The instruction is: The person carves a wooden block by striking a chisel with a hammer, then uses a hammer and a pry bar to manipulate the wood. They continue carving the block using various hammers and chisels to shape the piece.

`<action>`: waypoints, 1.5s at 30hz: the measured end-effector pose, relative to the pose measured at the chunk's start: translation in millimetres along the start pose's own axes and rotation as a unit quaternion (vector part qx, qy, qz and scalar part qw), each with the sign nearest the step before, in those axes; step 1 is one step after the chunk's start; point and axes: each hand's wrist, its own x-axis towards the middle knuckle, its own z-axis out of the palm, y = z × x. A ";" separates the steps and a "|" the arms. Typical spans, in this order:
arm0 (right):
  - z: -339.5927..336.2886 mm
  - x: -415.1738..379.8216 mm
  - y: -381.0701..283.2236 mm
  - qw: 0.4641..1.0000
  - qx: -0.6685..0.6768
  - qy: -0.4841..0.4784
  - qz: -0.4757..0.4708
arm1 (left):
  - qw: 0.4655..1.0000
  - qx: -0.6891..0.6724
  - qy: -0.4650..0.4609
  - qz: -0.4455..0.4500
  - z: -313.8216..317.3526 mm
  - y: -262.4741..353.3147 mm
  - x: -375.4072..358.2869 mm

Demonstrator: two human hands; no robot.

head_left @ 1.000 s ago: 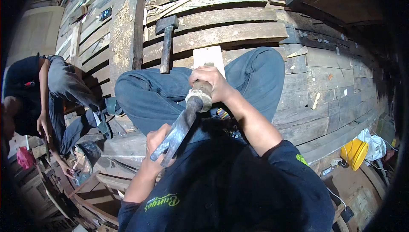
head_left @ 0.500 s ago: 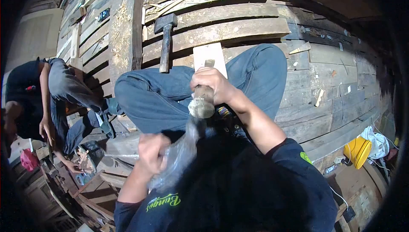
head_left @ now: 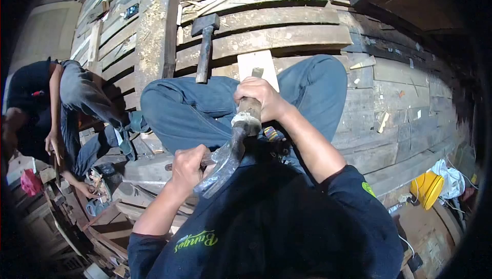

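Note:
My left hand [head_left: 187, 168] is wrapped round the short dark handle of a claw hammer [head_left: 225, 161]. The hammer's metal head slants up to the right, its striking end right at the frayed, whitish top of a chisel's thick wooden handle [head_left: 247, 112]. Closed round that handle is my right hand [head_left: 259, 94]. Beyond my fingers, the chisel's far end overlaps a pale wooden board [head_left: 247, 62] between my bent knees. Most of the chisel's grip is covered by my right hand.
A mallet [head_left: 205, 48] with a dark head leans near my left knee. Wood shavings lie on a thick beam [head_left: 152, 43] and the planks [head_left: 287, 38] ahead. Another person [head_left: 38, 110] sits at the left. A yellow container [head_left: 426, 189] stands at the right.
The hammer, blurred by motion before, now shows sharply with its striking end at the chisel's top. The view has shifted slightly. My right hand keeps its hold on the chisel.

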 end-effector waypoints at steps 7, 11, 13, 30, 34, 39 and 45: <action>2.7 -1.8 2.9 1.000 -0.004 0.018 -0.006 | 0.973 -0.114 0.123 0.158 -4.5 12.9 -6.4; 1.1 -1.3 2.2 1.000 -0.019 -0.011 -0.021 | 0.999 -0.036 -0.019 -0.024 -1.1 0.2 1.7; 1.8 -4.0 0.3 1.000 -0.014 -0.007 0.003 | 0.999 -0.026 -0.020 0.009 -3.5 0.6 -0.4; -9.9 -7.0 -3.3 0.999 -0.007 -0.034 0.016 | 0.994 -0.012 0.024 0.105 -1.2 10.8 2.3; -9.7 -3.5 -0.4 1.000 -0.010 -0.029 0.003 | 0.998 -0.024 -0.037 0.034 0.7 -2.8 12.6; -19.7 -5.5 3.6 0.996 0.007 0.011 0.087 | 0.983 -0.181 -0.013 -0.016 5.5 7.2 7.7; -70.5 15.6 49.7 0.933 0.264 0.213 0.123 | 0.988 -0.095 0.109 0.046 21.9 5.2 4.4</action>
